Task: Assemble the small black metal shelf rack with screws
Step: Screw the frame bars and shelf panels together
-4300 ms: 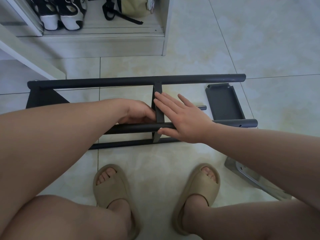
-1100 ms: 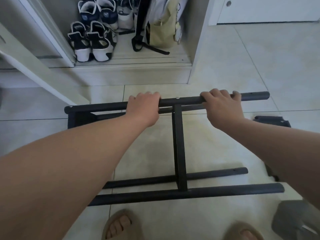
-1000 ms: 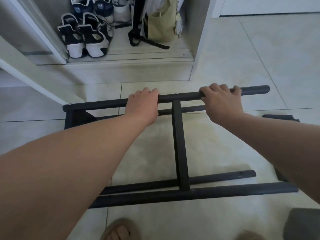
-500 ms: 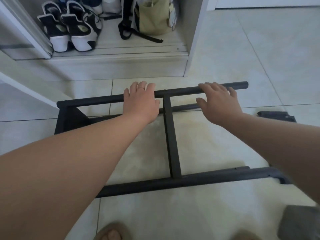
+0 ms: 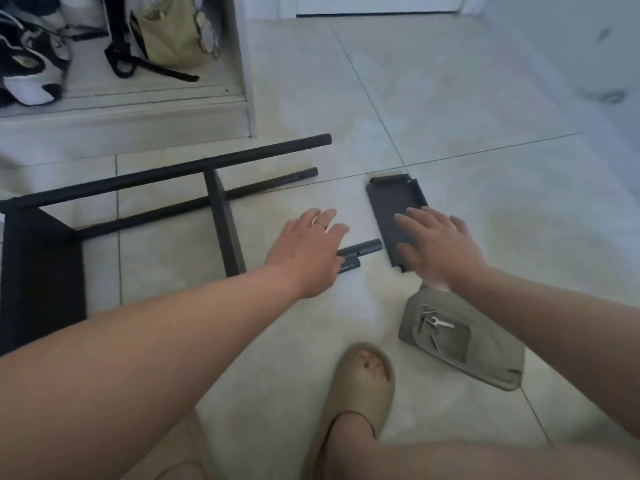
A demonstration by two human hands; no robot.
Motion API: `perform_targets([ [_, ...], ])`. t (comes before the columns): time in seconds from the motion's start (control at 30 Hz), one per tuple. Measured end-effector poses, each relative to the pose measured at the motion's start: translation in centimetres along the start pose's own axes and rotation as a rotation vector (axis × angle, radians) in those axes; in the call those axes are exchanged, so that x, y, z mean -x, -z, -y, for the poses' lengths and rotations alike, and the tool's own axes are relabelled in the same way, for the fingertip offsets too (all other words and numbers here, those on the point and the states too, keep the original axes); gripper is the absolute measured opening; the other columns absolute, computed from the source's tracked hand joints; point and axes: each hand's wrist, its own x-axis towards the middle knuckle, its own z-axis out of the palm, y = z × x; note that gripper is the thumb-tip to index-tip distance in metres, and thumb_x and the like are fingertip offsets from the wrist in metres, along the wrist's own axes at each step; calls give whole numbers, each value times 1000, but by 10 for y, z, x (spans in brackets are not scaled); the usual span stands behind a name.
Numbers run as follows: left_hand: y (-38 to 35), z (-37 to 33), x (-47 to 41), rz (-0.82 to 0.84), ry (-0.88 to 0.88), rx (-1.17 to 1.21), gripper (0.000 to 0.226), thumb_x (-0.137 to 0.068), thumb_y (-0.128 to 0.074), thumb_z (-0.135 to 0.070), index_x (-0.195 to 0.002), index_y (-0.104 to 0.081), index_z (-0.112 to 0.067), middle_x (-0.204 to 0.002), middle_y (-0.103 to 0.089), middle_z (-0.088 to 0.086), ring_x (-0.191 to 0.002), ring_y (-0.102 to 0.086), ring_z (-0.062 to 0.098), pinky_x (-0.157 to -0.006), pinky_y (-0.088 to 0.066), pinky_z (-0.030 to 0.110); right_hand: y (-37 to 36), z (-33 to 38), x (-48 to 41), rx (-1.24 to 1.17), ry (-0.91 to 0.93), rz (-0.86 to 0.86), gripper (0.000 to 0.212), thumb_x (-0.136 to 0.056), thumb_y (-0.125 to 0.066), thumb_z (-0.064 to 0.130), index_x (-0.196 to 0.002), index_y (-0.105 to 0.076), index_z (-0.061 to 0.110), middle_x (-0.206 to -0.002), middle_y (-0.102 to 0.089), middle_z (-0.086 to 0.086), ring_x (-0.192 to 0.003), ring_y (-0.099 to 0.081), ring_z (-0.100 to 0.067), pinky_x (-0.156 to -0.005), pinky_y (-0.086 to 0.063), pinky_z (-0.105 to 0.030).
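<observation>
Both your hands reach out over the pale tiled floor [image 5: 450, 98], and neither holds anything. Your left hand [image 5: 308, 251], a ring on one finger, hangs with its fingers straight above the near end of the half-built black rack [image 5: 173, 171]. It covers the two near tubes, so only their open ends [image 5: 360, 249] show just past your thumb. Your right hand [image 5: 440, 247], fingers spread wide, is over the near half of a loose dark side panel [image 5: 391, 202] lying flat on the floor just right of those tube ends. The hand is blurred, and whether it touches the panel cannot be told. The rack lies on the floor at left: two long tubes run along its far side, a flat crossbar [image 5: 223, 223] runs from them toward you, and a black end panel [image 5: 41, 271] closes the left end. Beside your right forearm an olive pouch [image 5: 485, 358] rests on the floor, with a few silvery screws [image 5: 427, 311] and a small wrench [image 5: 440, 323] lying on top. Your sandalled foot [image 5: 360, 382] stands just left of the pouch. In the open cupboard at top left sit black-and-white shoes [image 5: 31, 71] and a beige bag [image 5: 173, 32]
</observation>
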Motion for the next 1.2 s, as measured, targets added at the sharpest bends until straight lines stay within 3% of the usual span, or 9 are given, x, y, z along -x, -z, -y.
perform_targets([
  [0.1,-24,-41,-4,78,-136,-20,52,-100,-47,-40,-148,-36,-23,-164,-19,6,-148,-17,28,-115,-27,43,-20,-40,26,7,-58,65,57,-105,-39,45,-159,-23,33,-165,-24,5,-152,-19,-20,-117,-22,-43],
  [0.23,-62,-86,-10,202,-258,-47,47,-101,-48,-33,-144,-39,-18,-164,-18,11,-147,-20,31,-113,-30,46,-58,-84,49,-78,-145,229,53,-105,-38,42,-156,-27,33,-152,-44,-1,-136,-44,-29,-104,-44,-45],
  [0.33,-91,-110,-15,258,-308,-31,45,-99,-49,-24,-143,-41,-18,-164,-18,11,-146,-21,31,-109,-32,47,-97,-102,56,-140,-207,313,47,-105,-38,39,-152,-34,33,-146,-52,0,-128,-53,-29,-96,-49,-44],
  [0.43,-117,-123,-21,297,-327,41,45,-99,-48,-28,-144,-41,-24,-165,-15,10,-145,-19,29,-110,-31,46,-140,-111,55,-172,-252,382,41,-104,-40,38,-143,-45,30,-139,-58,-2,-123,-56,-30,-91,-50,-41],
  [0.57,-148,-129,-22,322,-318,69,39,-100,-47,-38,-137,-47,-26,-167,-6,10,-145,-19,29,-110,-32,45,-185,-114,50,-198,-265,439,42,-100,-45,36,-142,-46,33,-132,-61,-6,-116,-59,-32,-77,-44,-37],
  [0.63,-157,-128,-22,302,-306,86,33,-101,-45,-39,-131,-49,-26,-167,-6,11,-146,-18,30,-110,-32,44,-197,-113,47,-219,-234,445,47,-99,-47,33,-145,-42,36,-135,-60,-6,-116,-60,-33,-80,-49,-39],
  [0.77,-165,-126,-27,234,-336,89,28,-101,-45,-40,-125,-50,-26,-165,-11,13,-144,-23,32,-107,-35,43,-207,-112,39,-257,-180,407,50,-99,-51,24,-147,-43,34,-143,-52,0,-121,-58,-31,-84,-52,-41],
  [0.93,-166,-124,-29,214,-350,87,28,-101,-46,-42,-125,-49,-27,-165,-10,10,-142,-25,31,-104,-34,41,-213,-108,24,-206,-181,391,32,-96,-48,11,-127,-55,21,-123,-58,-7,-107,-61,-35,-72,-48,-39],
  [1.2,-165,-127,-30,233,-322,69,28,-101,-48,-41,-127,-49,-29,-165,-7,7,-140,-28,30,-103,-34,41,-205,-116,28,-188,-188,343,25,-101,-49,22,-118,-66,27,-112,-66,-8,-99,-64,-35,-68,-41,-33],
])
